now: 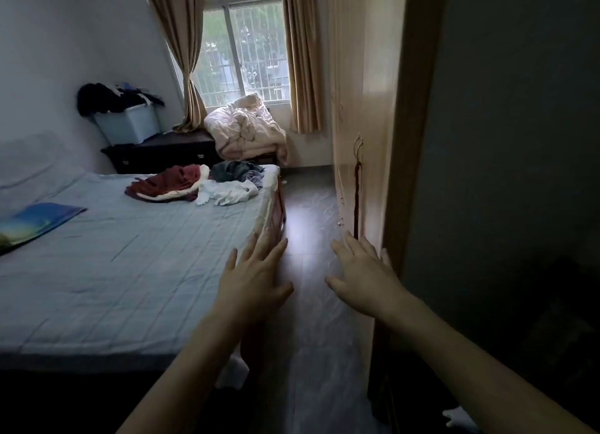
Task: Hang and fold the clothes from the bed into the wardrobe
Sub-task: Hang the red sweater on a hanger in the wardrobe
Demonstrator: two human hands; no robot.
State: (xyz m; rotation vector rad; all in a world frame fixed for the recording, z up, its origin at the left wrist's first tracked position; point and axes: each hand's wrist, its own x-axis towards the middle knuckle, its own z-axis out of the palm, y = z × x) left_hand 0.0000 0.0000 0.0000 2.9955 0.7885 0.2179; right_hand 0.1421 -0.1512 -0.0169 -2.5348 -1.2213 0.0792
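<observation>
Crumpled clothes (198,183) heap on the quilted bed (130,255).

The bed (130,271) is being covered by a pale blue quilted sheet (97,303); a maroon garment (168,183), a white one (227,191) and a grey-blue heap (237,171) are being carried at its far corner, a blue pillow (35,222) at left.

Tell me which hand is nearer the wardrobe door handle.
Right. The right hand is just below the wardrobe door handle; the left hand hovers farther left, over the bed edge.
</observation>
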